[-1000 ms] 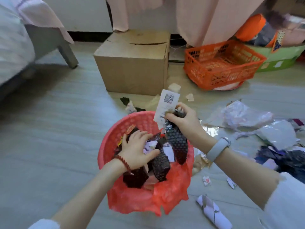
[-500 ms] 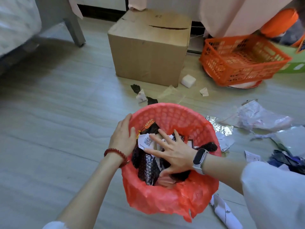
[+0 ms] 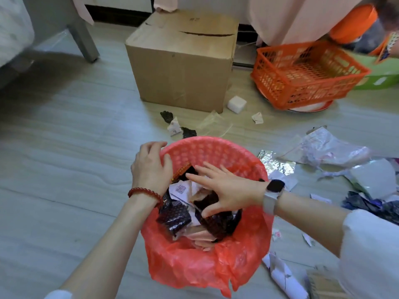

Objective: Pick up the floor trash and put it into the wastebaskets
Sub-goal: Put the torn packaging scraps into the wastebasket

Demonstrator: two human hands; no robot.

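Observation:
A red mesh wastebasket (image 3: 216, 147) lined with a red plastic bag stands on the floor in front of me. It is packed with dark wrappers (image 3: 174, 214) and a white slip with a QR code (image 3: 181, 188). My left hand (image 3: 151, 167) grips the basket's left rim, thumb over the edge. My right hand (image 3: 224, 188) lies flat with spread fingers on the trash inside, pressing it. Loose trash lies on the floor: clear plastic bags (image 3: 328, 145), silver foil (image 3: 274, 160), dark wrappers (image 3: 367, 203), a rolled paper (image 3: 282, 277).
A cardboard box (image 3: 183, 61) stands behind the basket, with small scraps (image 3: 174, 127) and a white cube (image 3: 236, 104) at its foot. An orange crate (image 3: 306, 72) sits at the back right. A bed leg (image 3: 84, 42) is at the far left.
My right hand let go of the white tag and dark wrapper and now presses flat on the trash. My left hand moved from inside the basket to its left rim.

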